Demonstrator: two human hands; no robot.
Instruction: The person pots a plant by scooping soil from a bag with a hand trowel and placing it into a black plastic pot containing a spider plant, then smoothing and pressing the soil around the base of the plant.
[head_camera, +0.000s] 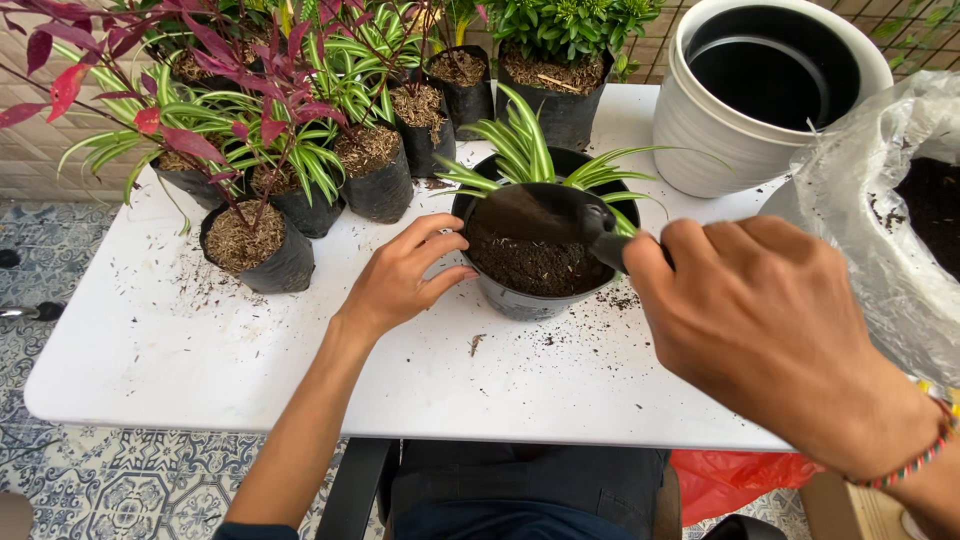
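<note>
Steadying the black pot of soil on the white table, you are curling your left hand fingers loosely open against it while your right hand is gripping a dark trowel, fingers clenched.

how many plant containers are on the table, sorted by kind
Black grow bags with plants: 7 that I can make out; the back row is partly hidden
Black round pot, with soil and a striped plant, steadied by the left hand: 1
White ribbed pot, no plant: 1
Total: 9
</note>
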